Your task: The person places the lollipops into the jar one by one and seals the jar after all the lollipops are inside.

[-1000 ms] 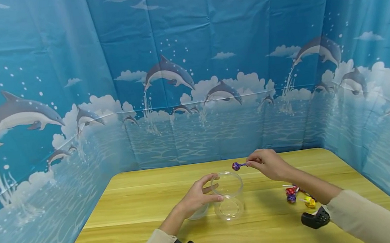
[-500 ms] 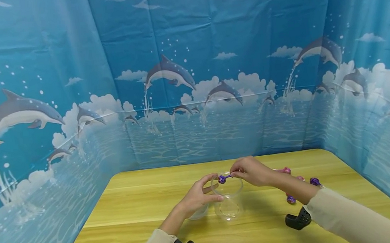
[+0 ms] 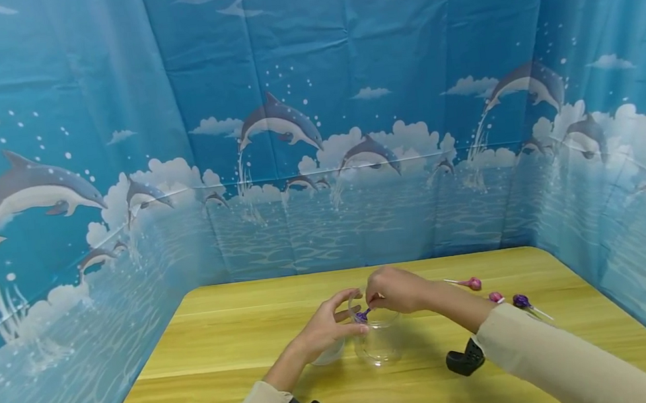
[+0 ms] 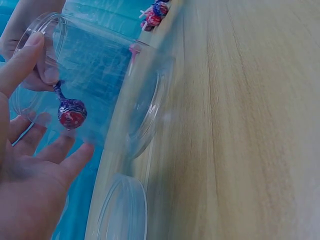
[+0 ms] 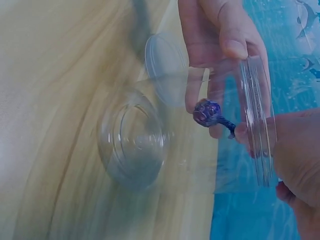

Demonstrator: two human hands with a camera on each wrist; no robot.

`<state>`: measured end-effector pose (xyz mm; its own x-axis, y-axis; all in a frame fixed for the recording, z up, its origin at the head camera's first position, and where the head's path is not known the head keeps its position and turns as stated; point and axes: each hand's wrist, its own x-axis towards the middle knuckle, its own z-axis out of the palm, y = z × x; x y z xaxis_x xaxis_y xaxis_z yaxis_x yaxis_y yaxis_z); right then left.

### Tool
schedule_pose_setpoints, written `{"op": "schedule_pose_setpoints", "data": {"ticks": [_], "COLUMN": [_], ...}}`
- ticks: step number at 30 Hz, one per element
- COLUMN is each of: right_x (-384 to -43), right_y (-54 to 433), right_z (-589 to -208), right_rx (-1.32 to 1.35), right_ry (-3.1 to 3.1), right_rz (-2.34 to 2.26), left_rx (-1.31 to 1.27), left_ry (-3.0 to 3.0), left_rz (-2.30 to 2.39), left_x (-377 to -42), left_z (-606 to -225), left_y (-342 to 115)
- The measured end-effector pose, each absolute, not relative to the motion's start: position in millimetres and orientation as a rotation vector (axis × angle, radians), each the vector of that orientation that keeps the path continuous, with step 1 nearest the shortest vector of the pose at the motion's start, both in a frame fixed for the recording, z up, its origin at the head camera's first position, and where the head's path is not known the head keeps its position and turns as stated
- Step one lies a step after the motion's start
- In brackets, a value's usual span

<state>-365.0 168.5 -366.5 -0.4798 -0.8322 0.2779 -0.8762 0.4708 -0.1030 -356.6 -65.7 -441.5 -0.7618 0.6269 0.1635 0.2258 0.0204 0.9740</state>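
The right hand (image 3: 399, 290) has its grip closed in a pinch on the stick end of a round lollipop in a purple-and-red printed wrapper (image 4: 73, 112), whose head hangs just beyond the fingertips, below the rim of a clear, round plastic jar (image 4: 100, 75) and above its floor. The left hand (image 3: 328, 324) holds that jar near its mouth, its grip spread as wide as the jar, thumb at the rim and fingers along the wall.

A loose pinch could let the candy drop hard; knuckles catching the rim could tip the jar, since the left grip sits high and looks light.

The jar stands upright and shows only the held candy inside. Below the left grip lies a shallow, translucent round lid (image 4: 122, 210), on the yellow wood-grain surface (image 3: 226, 345). Farther out, to the right grip's right, lie a pink-wrapped lollipop (image 3: 474, 283) and a dark purple one (image 3: 521, 300).
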Motion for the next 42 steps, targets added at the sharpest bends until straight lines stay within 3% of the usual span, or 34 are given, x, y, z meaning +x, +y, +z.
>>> {"op": "schedule_pose_setpoints", "data": {"ticks": [17, 42], "right_x": [-371.5, -368.7], "right_y": [158.6, 182.8], "right_z": [-356.5, -342.1], "right_rx": [1.498, 1.492], "right_ry": [-2.672, -2.626], "right_rz": [0.335, 0.645], "left_rx": [0.856, 0.899], "left_ry": [1.974, 1.971], "left_rz": [1.798, 1.798], "left_x": [-358.5, -362.9], "left_z": [-441.1, -446.5], "left_y": [-65.1, -66.8]}}
